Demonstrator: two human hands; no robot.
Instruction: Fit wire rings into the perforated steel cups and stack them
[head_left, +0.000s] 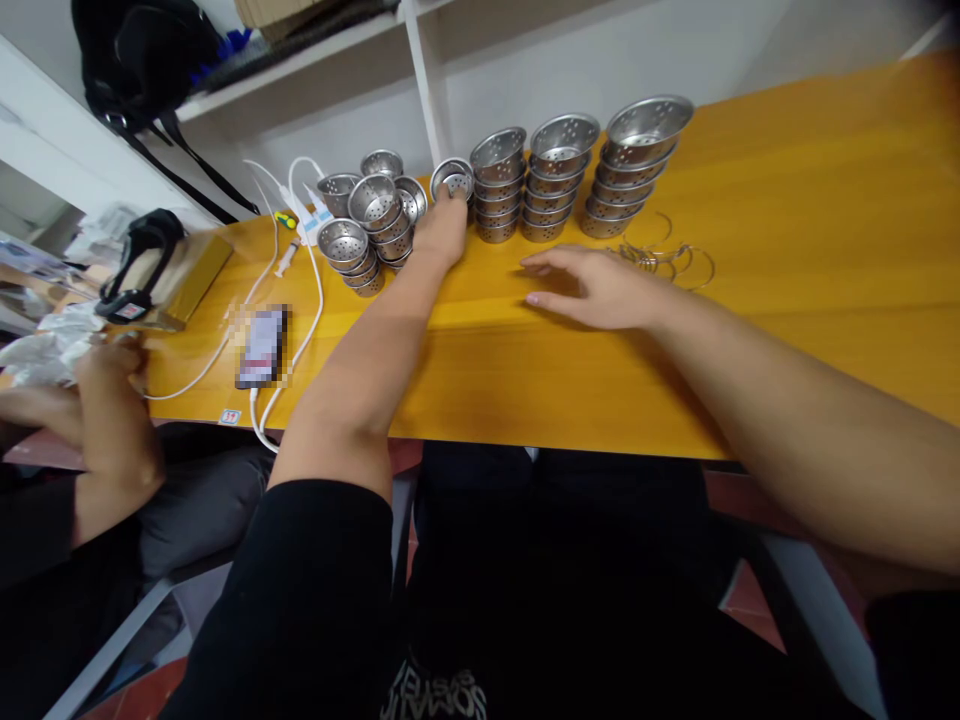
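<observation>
My left hand (444, 232) reaches to the back of the table, its fingers closed on the near rim of a small perforated metal cup (452, 172). The fingertips are partly hidden inside the cup. Left of that hand stand several more perforated cups (375, 203), some stacked, one tilted. To its right rise three taller stacks: one near stack (498, 158), a middle stack (564, 145) and a right stack (646, 135). My right hand (600, 288) hovers over the table in front of these stacks, fingers apart, holding nothing. Thin metal rings (667, 262) lie just beyond its wrist.
A phone (264, 345) with a white cable (321, 290) lies at left, near a syringe (287, 258). Farther left are a box (196, 282) with a black headset strap (139, 265) and a co-worker's arm (112, 410). A white shelf (424, 80) stands behind the table (480, 375).
</observation>
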